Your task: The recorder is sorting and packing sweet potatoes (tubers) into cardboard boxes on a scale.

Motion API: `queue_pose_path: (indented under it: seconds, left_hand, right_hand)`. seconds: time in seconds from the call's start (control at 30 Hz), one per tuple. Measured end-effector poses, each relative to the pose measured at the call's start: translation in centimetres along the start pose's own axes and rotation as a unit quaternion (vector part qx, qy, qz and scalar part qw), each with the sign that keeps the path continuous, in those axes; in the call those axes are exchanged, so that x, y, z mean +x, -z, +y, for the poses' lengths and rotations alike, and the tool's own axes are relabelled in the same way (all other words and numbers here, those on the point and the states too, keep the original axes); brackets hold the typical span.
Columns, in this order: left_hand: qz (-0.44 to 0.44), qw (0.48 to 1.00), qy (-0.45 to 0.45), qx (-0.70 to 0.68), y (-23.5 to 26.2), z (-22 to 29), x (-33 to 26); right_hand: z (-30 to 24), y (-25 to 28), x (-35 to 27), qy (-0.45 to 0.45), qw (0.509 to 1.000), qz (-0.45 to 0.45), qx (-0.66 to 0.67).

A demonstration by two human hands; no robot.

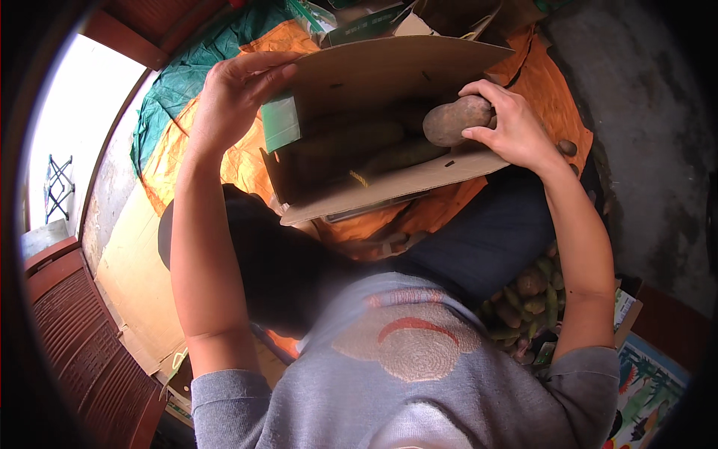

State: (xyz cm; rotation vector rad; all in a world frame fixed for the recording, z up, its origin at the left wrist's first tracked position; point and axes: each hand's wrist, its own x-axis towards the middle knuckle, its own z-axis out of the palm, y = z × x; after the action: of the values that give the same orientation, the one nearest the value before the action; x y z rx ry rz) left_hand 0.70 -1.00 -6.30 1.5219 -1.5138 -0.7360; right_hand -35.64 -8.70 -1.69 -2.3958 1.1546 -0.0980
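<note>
An opened cardboard box (396, 176) stands in front of me, with its far flap (389, 63) raised. My left hand (250, 86) is closed at the left end of that flap, thumb below and fingers along its edge. My right hand (512, 123) grips a brown, oblong, rough-skinned vegetable (456, 121) like a large potato. It is held over the right part of the box, just above the near flap. Inside, several long, dim produce pieces (404, 153) lie in shadow, their kind unclear.
Orange sheeting (561, 112) and green sheeting (168, 112) lie under and behind the box. Other cartons (366, 26) stand beyond it. A pile of green and brown produce (531, 299) sits beside my right leg. Flattened cardboard (138, 280) and reddish-brown slatted wood (90, 344) are at left.
</note>
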Motion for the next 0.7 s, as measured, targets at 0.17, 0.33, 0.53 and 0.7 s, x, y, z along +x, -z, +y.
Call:
queue_pose_path:
  seconds: [0.17, 0.33, 0.53, 0.7]
  left_hand:
    - [-0.027, 0.999, 0.023, -0.016, 0.5, -0.3, 0.1]
    - [-0.031, 0.999, 0.027, 0.006, 0.3, 0.0, 0.2]
    - [-0.024, 0.999, 0.021, -0.036, 0.3, -1.5, 0.0]
    - [-0.016, 0.996, 0.015, -0.091, 0.2, -2.1, -0.2]
  right_hand:
    - [0.7, -0.1, 1.4, 0.002, 0.999, 0.008, 0.045]
    - [2.3, 0.7, -0.2, -0.073, 0.994, 0.045, 0.068]
    - [3.7, 3.5, -6.7, -0.059, 0.93, 0.33, 0.147]
    - [9.1, 5.6, -16.4, -0.132, 0.854, 0.492, 0.107]
